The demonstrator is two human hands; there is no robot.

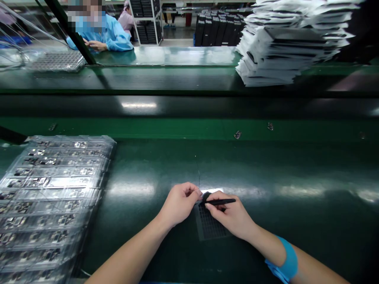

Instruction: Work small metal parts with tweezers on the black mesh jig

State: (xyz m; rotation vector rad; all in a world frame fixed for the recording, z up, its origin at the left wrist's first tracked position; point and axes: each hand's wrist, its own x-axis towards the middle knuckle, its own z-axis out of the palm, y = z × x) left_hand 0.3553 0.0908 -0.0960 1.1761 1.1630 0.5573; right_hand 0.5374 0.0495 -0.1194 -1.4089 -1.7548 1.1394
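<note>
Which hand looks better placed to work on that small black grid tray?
Probably the right hand: it rests right over the black grid tray, holding a slim black tool. The left hand sits by the tray's corner, its fingertips pinched together on something too small to make out.

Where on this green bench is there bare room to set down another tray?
Bare green bench lies right of the right hand, the widest patch. A narrower strip runs between the stacked clear trays of circuit boards and the left hand. It is crowded around the small dark grid tray under both hands.
</note>
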